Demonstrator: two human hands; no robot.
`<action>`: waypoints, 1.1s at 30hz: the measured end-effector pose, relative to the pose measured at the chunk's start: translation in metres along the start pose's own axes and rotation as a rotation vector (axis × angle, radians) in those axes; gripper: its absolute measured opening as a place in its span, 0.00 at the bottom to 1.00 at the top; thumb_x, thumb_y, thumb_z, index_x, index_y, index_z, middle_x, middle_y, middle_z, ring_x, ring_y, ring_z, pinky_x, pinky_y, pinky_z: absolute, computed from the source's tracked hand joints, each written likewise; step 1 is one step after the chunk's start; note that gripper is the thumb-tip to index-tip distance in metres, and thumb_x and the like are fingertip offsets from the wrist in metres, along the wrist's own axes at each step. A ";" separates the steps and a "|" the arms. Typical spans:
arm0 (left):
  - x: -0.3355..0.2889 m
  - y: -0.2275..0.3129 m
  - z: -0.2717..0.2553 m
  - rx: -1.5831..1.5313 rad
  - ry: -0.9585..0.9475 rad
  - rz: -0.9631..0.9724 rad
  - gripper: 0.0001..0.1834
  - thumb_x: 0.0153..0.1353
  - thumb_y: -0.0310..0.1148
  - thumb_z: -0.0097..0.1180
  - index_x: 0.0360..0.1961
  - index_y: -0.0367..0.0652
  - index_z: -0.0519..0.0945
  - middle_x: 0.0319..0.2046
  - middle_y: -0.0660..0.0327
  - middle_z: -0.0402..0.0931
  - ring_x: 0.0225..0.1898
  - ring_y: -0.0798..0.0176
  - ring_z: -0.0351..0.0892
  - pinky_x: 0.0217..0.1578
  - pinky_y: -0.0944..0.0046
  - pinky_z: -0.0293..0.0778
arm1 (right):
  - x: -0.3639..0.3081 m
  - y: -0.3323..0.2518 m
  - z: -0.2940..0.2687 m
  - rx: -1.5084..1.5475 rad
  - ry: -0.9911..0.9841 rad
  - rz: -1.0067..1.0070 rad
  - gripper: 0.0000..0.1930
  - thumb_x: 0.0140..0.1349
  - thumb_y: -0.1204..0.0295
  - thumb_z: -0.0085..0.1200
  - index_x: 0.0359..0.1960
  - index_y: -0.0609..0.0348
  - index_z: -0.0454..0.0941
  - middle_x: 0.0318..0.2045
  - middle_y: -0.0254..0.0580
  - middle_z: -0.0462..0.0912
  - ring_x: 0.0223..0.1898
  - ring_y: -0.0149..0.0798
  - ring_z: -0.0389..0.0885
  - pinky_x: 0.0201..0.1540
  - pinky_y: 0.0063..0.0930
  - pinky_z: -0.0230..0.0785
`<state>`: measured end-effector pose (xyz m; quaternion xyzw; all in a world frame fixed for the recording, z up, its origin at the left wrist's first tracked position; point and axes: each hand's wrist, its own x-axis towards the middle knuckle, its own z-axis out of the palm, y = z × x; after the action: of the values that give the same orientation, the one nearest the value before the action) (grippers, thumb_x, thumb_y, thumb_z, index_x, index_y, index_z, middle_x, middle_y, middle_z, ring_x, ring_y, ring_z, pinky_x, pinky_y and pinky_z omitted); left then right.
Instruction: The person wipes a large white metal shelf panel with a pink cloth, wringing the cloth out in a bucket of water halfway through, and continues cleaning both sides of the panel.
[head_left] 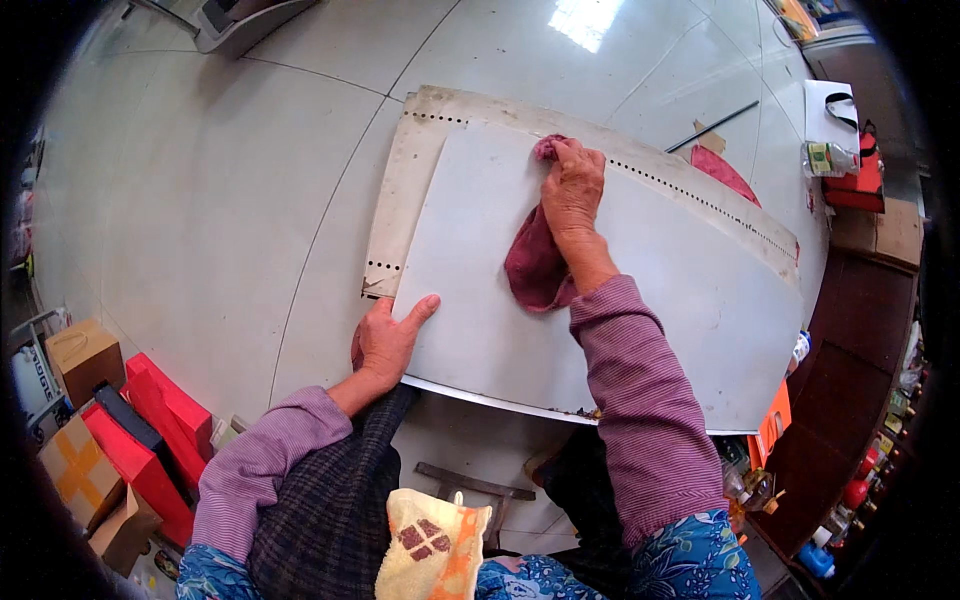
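A pale grey flat panel [480, 270] lies in front of me, partly covering a larger off-white panel [395, 190] with rows of small holes along its edges. My right hand [575, 190] grips a dark red cloth [535, 260] near the grey panel's far edge; part of the cloth hangs down onto the surface. At the panel's near left corner, my left hand [385, 340] holds the edge, with the thumb on top and the fingers hidden at the side or underneath. Dark crumbs of dirt [580, 412] sit on the near edge.
Red boxes [165, 420] and cardboard cartons [85, 360] stand at the left. On the right are a dark red cabinet [850, 340], a plastic bottle [828, 160], a red bag [858, 185] and several small bottles. A dark rod [725, 122] lies beyond the panels. A yellow towel [430, 545] hangs at my front.
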<state>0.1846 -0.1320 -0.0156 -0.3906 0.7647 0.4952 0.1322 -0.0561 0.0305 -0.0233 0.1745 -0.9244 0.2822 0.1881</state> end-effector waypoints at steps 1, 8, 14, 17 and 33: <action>0.001 0.003 0.001 0.038 -0.001 0.008 0.33 0.48 0.63 0.59 0.35 0.39 0.79 0.30 0.54 0.81 0.33 0.55 0.80 0.37 0.56 0.72 | -0.003 0.000 0.004 -0.004 -0.053 -0.024 0.08 0.46 0.82 0.48 0.28 0.56 0.76 0.33 0.42 0.77 0.37 0.49 0.71 0.43 0.37 0.66; -0.002 -0.001 -0.007 -0.012 -0.013 -0.061 0.33 0.48 0.61 0.60 0.35 0.38 0.80 0.30 0.54 0.81 0.34 0.55 0.80 0.37 0.57 0.73 | -0.007 -0.020 0.002 0.020 -0.121 -0.080 0.10 0.44 0.82 0.49 0.29 0.56 0.76 0.33 0.42 0.77 0.38 0.48 0.71 0.45 0.38 0.65; -0.001 0.002 -0.001 0.051 0.013 -0.032 0.30 0.49 0.59 0.61 0.33 0.38 0.80 0.28 0.54 0.81 0.32 0.55 0.80 0.37 0.57 0.73 | -0.002 -0.030 0.019 -0.005 -0.050 -0.040 0.06 0.48 0.82 0.47 0.26 0.59 0.75 0.33 0.44 0.77 0.39 0.50 0.71 0.45 0.38 0.65; -0.002 -0.007 -0.004 -0.057 0.027 0.007 0.30 0.48 0.59 0.63 0.33 0.37 0.79 0.28 0.53 0.81 0.31 0.55 0.80 0.36 0.57 0.73 | -0.004 -0.024 0.010 0.023 -0.121 -0.047 0.08 0.49 0.82 0.46 0.27 0.58 0.76 0.34 0.43 0.78 0.39 0.50 0.71 0.45 0.38 0.65; -0.002 -0.006 -0.004 0.055 0.022 -0.005 0.26 0.51 0.51 0.63 0.37 0.36 0.79 0.30 0.55 0.81 0.31 0.62 0.78 0.36 0.61 0.73 | 0.012 -0.018 0.011 0.011 -0.093 -0.019 0.15 0.46 0.84 0.45 0.35 0.58 0.77 0.37 0.41 0.80 0.41 0.50 0.71 0.48 0.36 0.65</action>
<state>0.1906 -0.1352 -0.0164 -0.3942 0.7785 0.4692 0.1357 -0.0616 0.0076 -0.0182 0.1970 -0.9290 0.2769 0.1464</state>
